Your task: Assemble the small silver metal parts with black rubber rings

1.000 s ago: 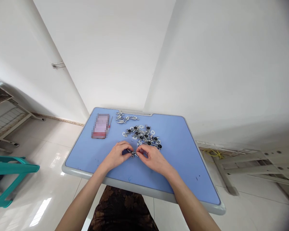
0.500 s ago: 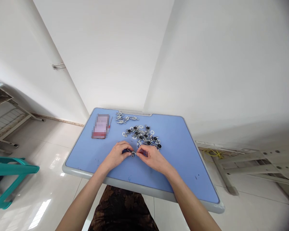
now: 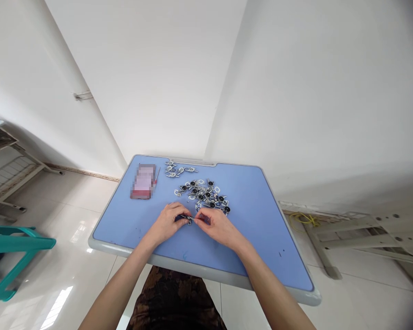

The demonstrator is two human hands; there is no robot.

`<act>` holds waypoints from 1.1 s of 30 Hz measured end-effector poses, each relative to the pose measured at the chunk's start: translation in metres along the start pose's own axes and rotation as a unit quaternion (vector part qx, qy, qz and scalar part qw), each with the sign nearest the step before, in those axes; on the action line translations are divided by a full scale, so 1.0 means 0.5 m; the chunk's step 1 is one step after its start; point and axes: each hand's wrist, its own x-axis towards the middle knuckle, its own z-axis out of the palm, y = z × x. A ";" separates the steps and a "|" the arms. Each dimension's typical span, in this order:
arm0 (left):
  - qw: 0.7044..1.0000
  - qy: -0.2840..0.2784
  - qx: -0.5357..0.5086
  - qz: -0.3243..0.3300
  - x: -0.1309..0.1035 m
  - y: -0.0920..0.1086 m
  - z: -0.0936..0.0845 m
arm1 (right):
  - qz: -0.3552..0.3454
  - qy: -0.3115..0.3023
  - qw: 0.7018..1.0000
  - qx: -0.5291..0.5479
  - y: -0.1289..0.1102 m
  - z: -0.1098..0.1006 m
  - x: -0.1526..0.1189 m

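Note:
Above the near middle of the blue table, my left hand point(image 3: 167, 223) is closed in a pinch on a small metal fitting point(image 3: 189, 222) with a dark part. From the other side my right hand point(image 3: 218, 225) meets it, thumb and fingers pinched together at the fitting. A reddish bit shows between the right fingers; they hide most of it, so its kind is unclear. Just beyond my hands lies a loose pile of metal fittings with round black caps point(image 3: 208, 195), mixed with flat oval metal plates point(image 3: 217, 189) and dark rings.
Several metal pieces point(image 3: 181, 170) form a smaller group at the table's far edge. A phone point(image 3: 143, 181), blurred out, lies at the left beside a thin red-handled screwdriver point(image 3: 156, 178). White walls stand behind the blue table point(image 3: 261, 238). A green stool point(image 3: 17, 243) is on the floor at left.
Very little differs. Both hands keep their place around the metal fitting, with only a slight shift of the right fingers. The pile and the phone have not moved.

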 end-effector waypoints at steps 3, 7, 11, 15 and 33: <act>1.000 0.000 -0.003 -0.002 0.002 -0.002 0.002 | -0.002 0.001 1.000 0.004 0.003 0.002 0.001; 1.000 0.002 -0.002 -0.001 0.002 -0.003 0.002 | 0.000 -0.003 1.000 0.013 0.004 0.004 0.001; 1.000 -0.006 -0.003 -0.002 0.002 -0.003 0.001 | -0.002 -0.003 1.000 0.029 0.000 0.000 0.000; 1.000 -0.002 -0.023 -0.015 0.001 0.001 -0.003 | 0.012 0.026 0.996 0.085 -0.002 -0.010 -0.001; 0.999 0.008 -0.038 -0.034 0.006 -0.005 -0.004 | 0.118 0.126 0.894 0.413 0.024 -0.010 0.018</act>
